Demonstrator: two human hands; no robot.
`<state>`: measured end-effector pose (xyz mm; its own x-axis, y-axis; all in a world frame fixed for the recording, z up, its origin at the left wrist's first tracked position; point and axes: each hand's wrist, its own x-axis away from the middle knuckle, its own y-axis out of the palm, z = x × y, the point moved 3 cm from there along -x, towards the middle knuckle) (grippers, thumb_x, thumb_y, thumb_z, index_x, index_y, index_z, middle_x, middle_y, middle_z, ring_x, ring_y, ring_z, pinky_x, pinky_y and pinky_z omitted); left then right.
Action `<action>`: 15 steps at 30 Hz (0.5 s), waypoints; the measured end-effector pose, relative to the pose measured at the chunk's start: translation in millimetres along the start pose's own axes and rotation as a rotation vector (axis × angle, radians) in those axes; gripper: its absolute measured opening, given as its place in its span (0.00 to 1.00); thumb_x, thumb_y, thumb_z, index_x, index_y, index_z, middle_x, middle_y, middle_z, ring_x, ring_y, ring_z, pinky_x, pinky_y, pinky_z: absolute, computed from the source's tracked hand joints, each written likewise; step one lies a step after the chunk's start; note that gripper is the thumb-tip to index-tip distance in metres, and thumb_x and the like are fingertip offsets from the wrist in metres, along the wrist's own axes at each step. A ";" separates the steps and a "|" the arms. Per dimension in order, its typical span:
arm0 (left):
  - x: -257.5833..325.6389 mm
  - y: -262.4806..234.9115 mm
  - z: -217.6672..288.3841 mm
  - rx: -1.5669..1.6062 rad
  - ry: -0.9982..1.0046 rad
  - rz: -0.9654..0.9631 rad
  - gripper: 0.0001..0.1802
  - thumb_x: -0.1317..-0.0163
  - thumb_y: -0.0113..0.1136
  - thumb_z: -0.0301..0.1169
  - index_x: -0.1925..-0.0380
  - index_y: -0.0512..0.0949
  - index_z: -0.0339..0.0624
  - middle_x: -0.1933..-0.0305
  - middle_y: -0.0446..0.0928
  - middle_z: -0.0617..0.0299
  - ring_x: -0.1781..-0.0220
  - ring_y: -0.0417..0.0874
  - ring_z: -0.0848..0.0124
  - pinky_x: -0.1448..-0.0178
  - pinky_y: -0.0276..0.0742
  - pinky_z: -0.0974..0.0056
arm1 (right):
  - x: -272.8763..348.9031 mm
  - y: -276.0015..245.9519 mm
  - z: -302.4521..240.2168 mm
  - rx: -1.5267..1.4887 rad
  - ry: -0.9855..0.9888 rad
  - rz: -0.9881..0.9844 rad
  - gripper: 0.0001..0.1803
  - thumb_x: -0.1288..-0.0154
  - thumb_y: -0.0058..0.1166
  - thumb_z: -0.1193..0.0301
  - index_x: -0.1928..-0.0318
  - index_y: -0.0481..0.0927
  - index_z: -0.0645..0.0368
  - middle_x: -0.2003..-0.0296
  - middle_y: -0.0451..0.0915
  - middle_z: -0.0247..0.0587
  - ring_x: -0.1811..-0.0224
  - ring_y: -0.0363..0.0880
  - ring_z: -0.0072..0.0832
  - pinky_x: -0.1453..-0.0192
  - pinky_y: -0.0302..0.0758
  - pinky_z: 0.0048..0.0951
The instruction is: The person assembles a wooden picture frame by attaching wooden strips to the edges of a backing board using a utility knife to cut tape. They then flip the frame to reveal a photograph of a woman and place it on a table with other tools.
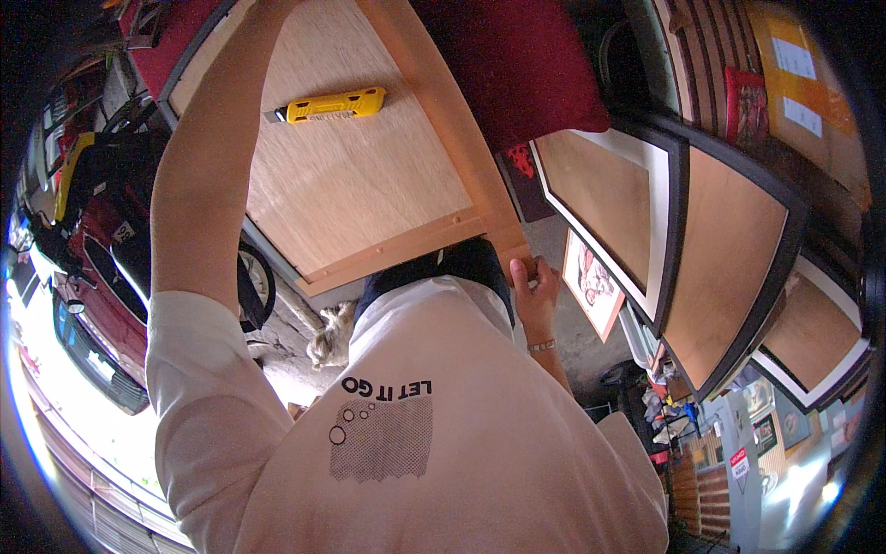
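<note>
A wooden backing panel (360, 175) of a frame lies in front of me. Wide brown tape (434, 88) runs along its right edge, and another brown strip (397, 249) covers the edge nearest me. My right hand (535, 294) is closed on the loose end of the right-hand tape, just past the panel's near right corner. My left forearm (208, 157) stretches over the panel's left side to the far end, where the hand is cut off by the upper picture edge. A yellow box cutter (334, 105) rests on the panel, its blade end pointing left.
Dark red cloth (517, 65) covers the surface under and beyond the panel. Several frames, one a black frame (729, 268), lean at the right. A small shaggy dog (332, 337) is on the floor by my legs. Motorbikes and a red car (106, 249) stand at the left.
</note>
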<state>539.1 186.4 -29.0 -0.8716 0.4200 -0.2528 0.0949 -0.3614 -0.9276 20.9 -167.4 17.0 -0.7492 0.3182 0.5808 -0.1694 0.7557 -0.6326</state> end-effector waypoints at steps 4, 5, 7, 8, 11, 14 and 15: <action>-4.6 -2.9 14.3 0.038 -0.077 -0.051 0.29 0.18 0.29 0.44 0.25 0.63 0.46 0.21 0.61 0.53 0.19 0.60 0.58 0.17 0.50 0.54 | -1.8 -3.0 -6.9 -0.022 0.054 -0.045 0.20 0.34 0.64 0.53 0.64 0.81 0.60 0.66 0.81 0.44 0.57 0.73 0.46 0.48 0.69 0.47; -3.3 -3.1 10.1 0.016 -0.039 -0.035 0.29 0.19 0.30 0.45 0.25 0.63 0.47 0.21 0.61 0.52 0.19 0.60 0.58 0.17 0.51 0.53 | -3.0 -2.8 -7.7 -0.029 0.055 -0.051 0.20 0.34 0.64 0.53 0.64 0.81 0.59 0.66 0.82 0.44 0.57 0.73 0.46 0.48 0.69 0.47; 0.1 -2.2 -1.6 -0.029 0.036 -0.001 0.29 0.19 0.30 0.46 0.25 0.63 0.47 0.21 0.61 0.50 0.20 0.60 0.57 0.17 0.51 0.53 | -7.3 5.2 5.3 -0.036 0.007 -0.089 0.20 0.33 0.63 0.53 0.59 0.81 0.59 0.62 0.82 0.46 0.55 0.75 0.46 0.46 0.69 0.46; 0.1 4.6 -3.0 -0.057 0.028 0.000 0.30 0.19 0.31 0.47 0.25 0.63 0.47 0.22 0.61 0.50 0.20 0.60 0.56 0.17 0.51 0.53 | -10.5 12.2 16.2 -0.036 -0.011 -0.105 0.20 0.33 0.63 0.53 0.57 0.81 0.59 0.60 0.82 0.47 0.54 0.75 0.46 0.45 0.69 0.45; 2.2 4.5 0.0 -0.213 -0.005 0.030 0.32 0.20 0.33 0.49 0.25 0.63 0.45 0.22 0.62 0.48 0.20 0.60 0.54 0.18 0.52 0.51 | -35.0 31.2 32.7 0.046 -0.356 0.048 0.20 0.28 0.59 0.57 0.46 0.79 0.59 0.54 0.81 0.48 0.47 0.77 0.44 0.40 0.71 0.43; 15.3 8.0 49.1 -0.322 -0.170 -0.013 0.37 0.24 0.38 0.54 0.27 0.62 0.39 0.24 0.64 0.46 0.22 0.61 0.51 0.19 0.51 0.46 | -47.9 21.3 24.5 -0.187 -0.144 0.013 0.20 0.24 0.55 0.62 0.40 0.75 0.59 0.47 0.80 0.49 0.40 0.77 0.40 0.36 0.72 0.40; 23.2 18.1 89.5 -0.338 -0.211 -0.086 0.39 0.26 0.40 0.55 0.28 0.62 0.36 0.25 0.64 0.45 0.22 0.62 0.50 0.19 0.51 0.44 | -48.9 5.2 9.3 -0.192 -0.160 0.004 0.17 0.21 0.52 0.66 0.40 0.75 0.62 0.44 0.80 0.48 0.39 0.77 0.35 0.35 0.73 0.35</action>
<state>477.5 115.1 -27.0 -0.9593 0.2444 -0.1413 0.1397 -0.0239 -0.9899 50.7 -184.4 -19.5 -0.8439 0.2388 0.4804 -0.0529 0.8542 -0.5173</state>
